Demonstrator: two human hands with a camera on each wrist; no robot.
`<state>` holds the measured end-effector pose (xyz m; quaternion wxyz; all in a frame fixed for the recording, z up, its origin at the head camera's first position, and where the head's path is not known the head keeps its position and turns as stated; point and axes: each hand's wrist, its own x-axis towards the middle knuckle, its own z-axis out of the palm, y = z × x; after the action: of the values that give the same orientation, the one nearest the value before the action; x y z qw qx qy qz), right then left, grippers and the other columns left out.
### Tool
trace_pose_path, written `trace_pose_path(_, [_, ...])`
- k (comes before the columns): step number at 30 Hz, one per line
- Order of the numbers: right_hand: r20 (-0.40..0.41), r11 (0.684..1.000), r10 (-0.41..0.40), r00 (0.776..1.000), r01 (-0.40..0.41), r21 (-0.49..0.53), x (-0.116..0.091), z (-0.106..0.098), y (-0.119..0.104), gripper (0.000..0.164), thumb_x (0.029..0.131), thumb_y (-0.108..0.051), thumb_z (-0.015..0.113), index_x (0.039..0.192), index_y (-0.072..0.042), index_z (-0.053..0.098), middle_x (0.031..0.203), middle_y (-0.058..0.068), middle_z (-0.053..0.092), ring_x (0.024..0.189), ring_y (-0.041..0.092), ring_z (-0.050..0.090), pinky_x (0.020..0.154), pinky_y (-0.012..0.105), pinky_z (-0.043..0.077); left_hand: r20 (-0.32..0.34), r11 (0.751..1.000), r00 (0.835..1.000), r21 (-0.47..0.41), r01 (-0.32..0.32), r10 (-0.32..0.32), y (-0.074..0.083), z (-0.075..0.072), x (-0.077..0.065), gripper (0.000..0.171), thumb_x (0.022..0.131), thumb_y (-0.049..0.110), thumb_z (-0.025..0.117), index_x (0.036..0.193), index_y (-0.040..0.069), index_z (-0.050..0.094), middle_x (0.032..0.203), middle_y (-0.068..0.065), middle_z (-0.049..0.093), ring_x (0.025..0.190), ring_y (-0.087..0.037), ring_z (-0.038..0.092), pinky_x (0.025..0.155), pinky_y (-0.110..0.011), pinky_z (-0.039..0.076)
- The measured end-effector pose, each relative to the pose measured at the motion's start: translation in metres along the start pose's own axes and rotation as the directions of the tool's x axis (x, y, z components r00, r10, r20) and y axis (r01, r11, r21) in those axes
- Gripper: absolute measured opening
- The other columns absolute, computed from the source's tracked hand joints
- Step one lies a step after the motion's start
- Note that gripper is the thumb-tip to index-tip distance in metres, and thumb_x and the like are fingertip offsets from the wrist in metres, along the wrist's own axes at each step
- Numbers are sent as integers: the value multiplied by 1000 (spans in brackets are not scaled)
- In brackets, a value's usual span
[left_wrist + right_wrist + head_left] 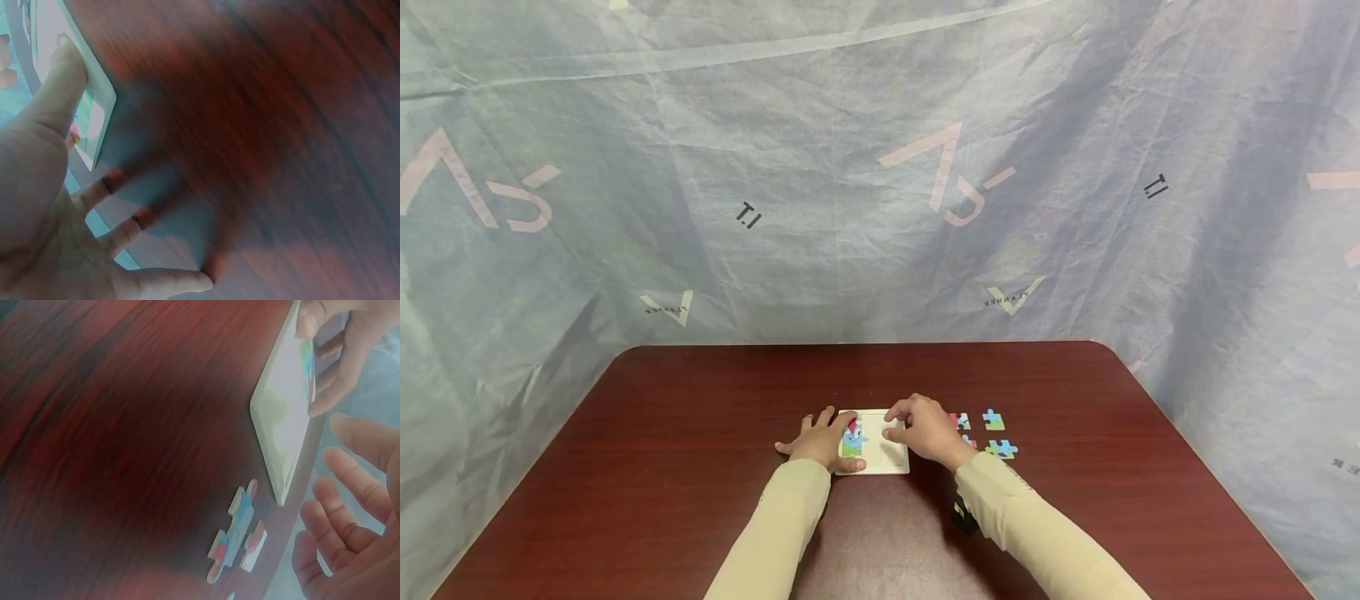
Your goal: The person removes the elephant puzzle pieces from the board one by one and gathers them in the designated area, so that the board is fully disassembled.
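Note:
A pale jigsaw board (887, 458) lies on the table, with joined picture pieces (852, 442) in blue, green and red along its left side. My left hand (817, 442) spreads over that side, its thumb (65, 69) resting on the board near a corner. The other fingers reach past the board's edge over the table. Above the board's right edge hovers my right hand (927, 429), fingers loosely bent and nothing between them. Beside it are loose jigsaw pieces (234, 534), partly hidden by that hand in the head view.
Farther right on the brown table (700, 400) lie a blue-green jigsaw piece (993, 419) and another piece (1002, 449) nearer to me. A grey printed cloth (820, 233) hangs behind the table and along its sides.

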<state>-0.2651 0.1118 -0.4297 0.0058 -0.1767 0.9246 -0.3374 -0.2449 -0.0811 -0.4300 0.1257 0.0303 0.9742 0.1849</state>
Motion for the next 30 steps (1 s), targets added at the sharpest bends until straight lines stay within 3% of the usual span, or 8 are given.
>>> trace_pose_path(15, [21, 998, -41, 999, 42, -40, 6, 14, -12, 15, 86, -14, 82, 98, -6, 78, 93, 11, 65, 85, 25, 62, 73, 40, 52, -39, 1000, 999, 13, 15, -14, 3, 6, -3, 82, 81, 42, 86, 151, 21, 49, 158, -14, 37, 144, -45, 31, 96, -86, 27])
trace_pose_path(30, [60, 996, -6, 998, 11, -89, 13, 28, -18, 15, 88, -14, 80, 101, -8, 77, 96, 11, 65, 88, 25, 62, 70, 41, 53, -35, 1000, 999, 15, 16, -15, 4, 7, -5, 82, 80, 43, 87, 151, 23, 49, 158, -13, 37, 144, -45, 30, 95, -87, 27])
